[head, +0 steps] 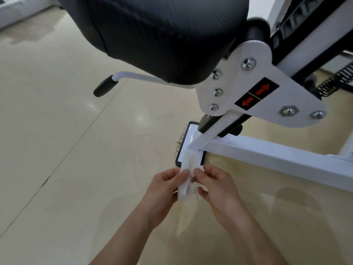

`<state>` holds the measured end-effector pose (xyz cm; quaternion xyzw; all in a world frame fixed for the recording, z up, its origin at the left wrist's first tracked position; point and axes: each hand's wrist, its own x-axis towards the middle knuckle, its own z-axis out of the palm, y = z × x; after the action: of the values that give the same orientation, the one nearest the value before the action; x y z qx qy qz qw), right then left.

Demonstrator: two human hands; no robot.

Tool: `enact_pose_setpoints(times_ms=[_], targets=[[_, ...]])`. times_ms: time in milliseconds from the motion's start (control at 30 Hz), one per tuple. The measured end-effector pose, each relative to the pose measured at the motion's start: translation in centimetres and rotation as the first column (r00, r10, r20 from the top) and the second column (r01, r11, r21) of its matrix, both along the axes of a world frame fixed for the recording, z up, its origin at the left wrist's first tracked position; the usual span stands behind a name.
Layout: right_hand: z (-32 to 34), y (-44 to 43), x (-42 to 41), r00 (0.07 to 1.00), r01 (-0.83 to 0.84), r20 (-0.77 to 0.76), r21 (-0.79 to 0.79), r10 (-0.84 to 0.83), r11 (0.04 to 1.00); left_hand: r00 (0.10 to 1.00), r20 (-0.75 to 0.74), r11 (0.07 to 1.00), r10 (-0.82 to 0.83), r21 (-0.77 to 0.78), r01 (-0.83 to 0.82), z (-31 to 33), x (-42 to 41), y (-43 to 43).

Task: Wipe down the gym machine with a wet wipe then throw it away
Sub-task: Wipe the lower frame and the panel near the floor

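Note:
A white wet wipe (188,176), crumpled into a long strip, hangs between both my hands low in the middle of the head view. My left hand (164,190) pinches its left edge and my right hand (217,186) pinches its right edge, thumbs near the top. The gym machine fills the upper half: a black padded seat (156,35) on a white metal bracket (254,87) with bolts and a red-arrow sticker. Its white base rail (277,155) runs to the right, just above and beyond my hands.
A white lever with a black grip (106,88) sticks out left under the seat. A black-edged white foot plate (188,138) rests on the glossy beige tiled floor (66,150). A coiled black spring (336,81) shows at the far right.

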<state>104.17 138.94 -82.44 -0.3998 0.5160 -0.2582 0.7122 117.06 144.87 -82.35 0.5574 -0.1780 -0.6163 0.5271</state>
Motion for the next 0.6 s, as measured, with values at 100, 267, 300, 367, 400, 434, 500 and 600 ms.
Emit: enact_pose_setpoints(times_ms=[100,267,300,367,400,434,500,600], targets=[[1.6,0.1,-0.6,0.958,0.076,0.260,0.182,-0.122,0.980,0.982,-0.095,0.987,0.162,0.031,-0.159,0.9,-0.1,0.2],[3.2,0.0,-1.4,0.865,0.114,0.418,0.377,-0.279,0.919,0.944,-0.166,0.958,0.286,0.037,-0.284,2.8,-1.0,0.3],[3.4,0.1,-1.5,0.868,0.130,0.403,0.380,-0.291,0.916,0.951,-0.131,0.960,0.281,0.040,-0.278,3.0,-1.2,0.3],[3.7,0.1,-1.6,0.887,0.175,0.354,0.338,-0.298,0.925,0.959,0.071,0.959,0.275,0.046,-0.278,3.2,-1.5,0.2],[3.8,0.2,-1.7,0.903,0.189,0.324,0.286,-0.281,0.939,0.928,0.234,0.951,0.291,0.032,-0.307,3.2,-1.6,0.3],[3.9,0.3,-1.8,0.924,0.183,0.295,0.217,-0.243,0.959,0.861,0.393,0.938,0.322,-0.008,-0.347,3.4,-1.7,0.5],[4.3,0.6,-2.1,0.968,0.082,0.234,0.056,-0.093,0.995,0.784,0.552,0.956,0.282,-0.091,-0.280,4.1,-2.1,0.8],[5.0,0.9,-2.1,0.982,-0.122,0.132,-0.100,0.134,0.988,0.862,0.504,0.998,0.056,-0.047,-0.037,4.9,-3.2,1.3]])
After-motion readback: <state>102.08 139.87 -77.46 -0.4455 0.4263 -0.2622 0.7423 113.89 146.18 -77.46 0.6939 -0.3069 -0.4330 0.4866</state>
